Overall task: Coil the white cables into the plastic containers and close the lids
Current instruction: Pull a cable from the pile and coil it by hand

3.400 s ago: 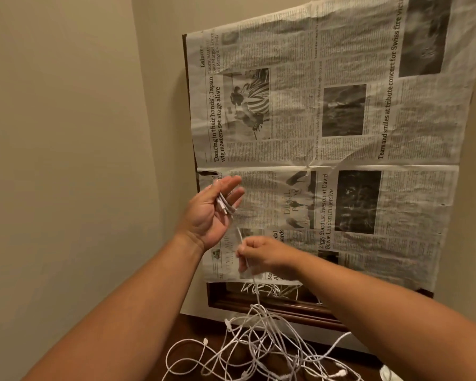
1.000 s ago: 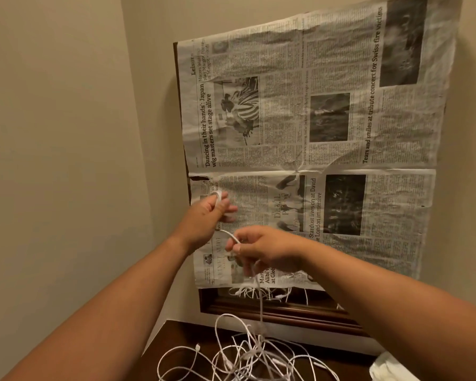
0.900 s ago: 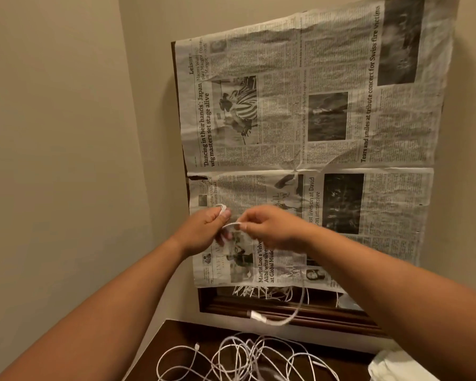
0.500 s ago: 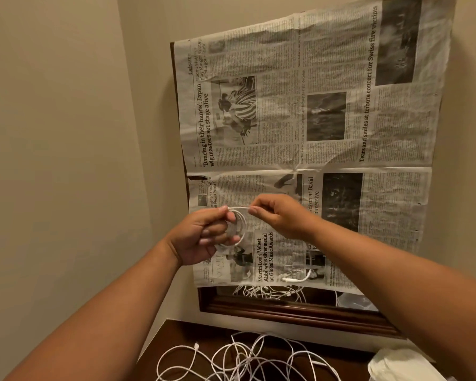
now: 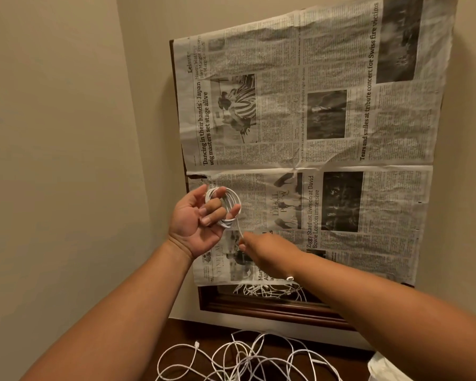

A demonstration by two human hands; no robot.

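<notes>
A: Where's the cable?

B: Wound as a coil (image 5: 227, 209) round the fingers of the left hand (image 5: 197, 224), held up before the newspaper (image 5: 327, 127), well above the wood top (image 5: 193, 332). Those fingers curl through the loops. The right hand (image 5: 270, 258) pinches the tail (image 5: 239, 229) just below the coil.

A: How should the wrap be finished?

B: I'd judge it nearly wound, since what looks like its plug (image 5: 289, 278) shows by the right wrist. Lay the last turns flat beside the others under light tension. Press the left thumb on the loops so none springs off. Tuck the plug end against the bundle before lowering it.

A: What's in the way?

B: Loose cables (image 5: 245, 356) lie tangled across the top, toward its near side, right under the hands. A dangling end could snag there. The mirror (image 5: 216, 294), below the paper's lower edge, reflects more of them. No container plainly shows. A pale crinkled thing (image 5: 385, 367) at the top's right end may be one; I cannot tell.
</notes>
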